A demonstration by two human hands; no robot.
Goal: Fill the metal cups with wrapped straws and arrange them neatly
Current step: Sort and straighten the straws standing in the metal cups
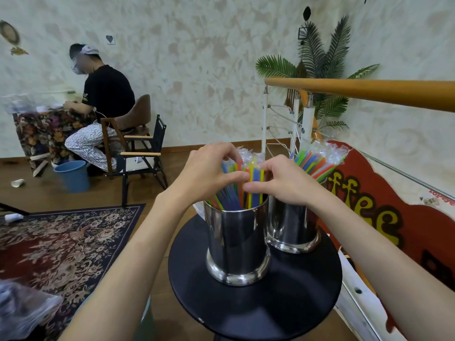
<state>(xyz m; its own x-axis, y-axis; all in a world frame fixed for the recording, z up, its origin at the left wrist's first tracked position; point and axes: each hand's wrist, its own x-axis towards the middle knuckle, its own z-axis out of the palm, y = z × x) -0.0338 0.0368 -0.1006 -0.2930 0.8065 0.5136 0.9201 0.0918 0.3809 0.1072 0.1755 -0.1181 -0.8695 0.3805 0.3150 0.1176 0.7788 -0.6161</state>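
Both grips closed on straws: left hand (209,168) and right hand (280,183) curl fingers round the bundle of bright plastic-wrapped straws (253,178) standing in the near shiny metal cup (237,244). Second metal cup (291,225) just beside it, behind right, also holds straws, fanned rightward. Both cups stand on round black bench (256,308).

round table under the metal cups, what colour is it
Black, with a smooth plain top; the head view shows it clearly beneath both metal cups.
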